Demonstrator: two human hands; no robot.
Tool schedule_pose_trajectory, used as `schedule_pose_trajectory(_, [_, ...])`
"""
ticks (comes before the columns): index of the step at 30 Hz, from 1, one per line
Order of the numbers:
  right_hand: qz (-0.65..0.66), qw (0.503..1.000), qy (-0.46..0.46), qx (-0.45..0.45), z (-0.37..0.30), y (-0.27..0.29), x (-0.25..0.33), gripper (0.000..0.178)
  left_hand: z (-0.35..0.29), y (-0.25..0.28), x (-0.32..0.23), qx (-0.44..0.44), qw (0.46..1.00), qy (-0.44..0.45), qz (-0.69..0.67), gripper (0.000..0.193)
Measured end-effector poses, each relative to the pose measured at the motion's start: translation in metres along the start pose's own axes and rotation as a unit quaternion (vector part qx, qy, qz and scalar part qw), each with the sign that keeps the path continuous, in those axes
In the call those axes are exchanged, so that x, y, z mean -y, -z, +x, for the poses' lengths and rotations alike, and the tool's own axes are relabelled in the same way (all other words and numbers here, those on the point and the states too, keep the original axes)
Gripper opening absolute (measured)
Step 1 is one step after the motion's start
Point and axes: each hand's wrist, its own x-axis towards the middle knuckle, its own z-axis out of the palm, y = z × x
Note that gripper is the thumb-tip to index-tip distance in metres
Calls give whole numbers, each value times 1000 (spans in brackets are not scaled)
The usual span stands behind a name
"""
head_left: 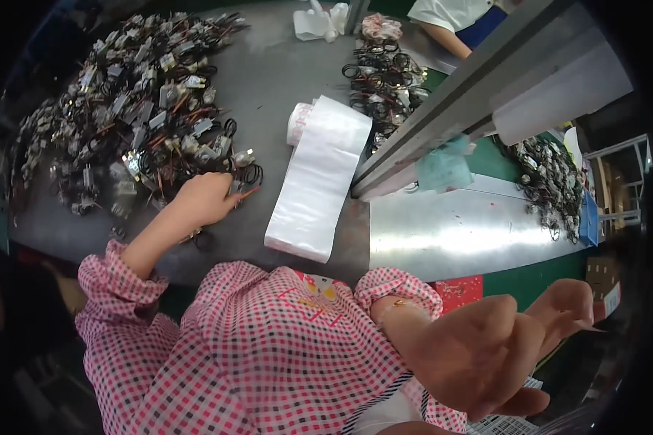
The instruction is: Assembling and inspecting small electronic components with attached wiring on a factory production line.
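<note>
My left hand (204,199) reaches to the near edge of a big heap (123,109) of small metallic parts with black coiled cables and orange-red wire ends. Its fingers are curled round one of these cabled parts (249,175), partly hidden behind the hand. Raised on the right, close to the camera, is my right hand (486,348), its fingers bent and closed. A thin pale tip shows at the fingers' far end; what it belongs to is unclear. Between the hands on the table lies a long flat stack of clear plastic bags (318,181).
A metal post (457,94) slants across the right of the grey table (257,65). Beyond the bags lies a row of cabled parts (388,87); another pile (548,181) is at right. A blue bin (588,217) stands there. Another person's arm (446,38) is at the back.
</note>
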Motion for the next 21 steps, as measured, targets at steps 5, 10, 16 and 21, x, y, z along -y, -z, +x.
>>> schedule_pose_trajectory(5, [59,995,-7,76,-7,7,-8,69,6,-15,-14,-52,995,77,24,38])
schedule_pose_trajectory(10, [166,977,-68,117,-4,25,-1,53,6,-37,0,-92,995,38,15,52])
schedule_pose_trajectory(16, [90,995,19,42,4,25,23,63,-13,32,-21,-126,984,-75,-104,43])
schedule_pose_trajectory(21, [24,994,59,-89,3,30,-10,76,-37,82,-9,-86,954,-8,-288,38])
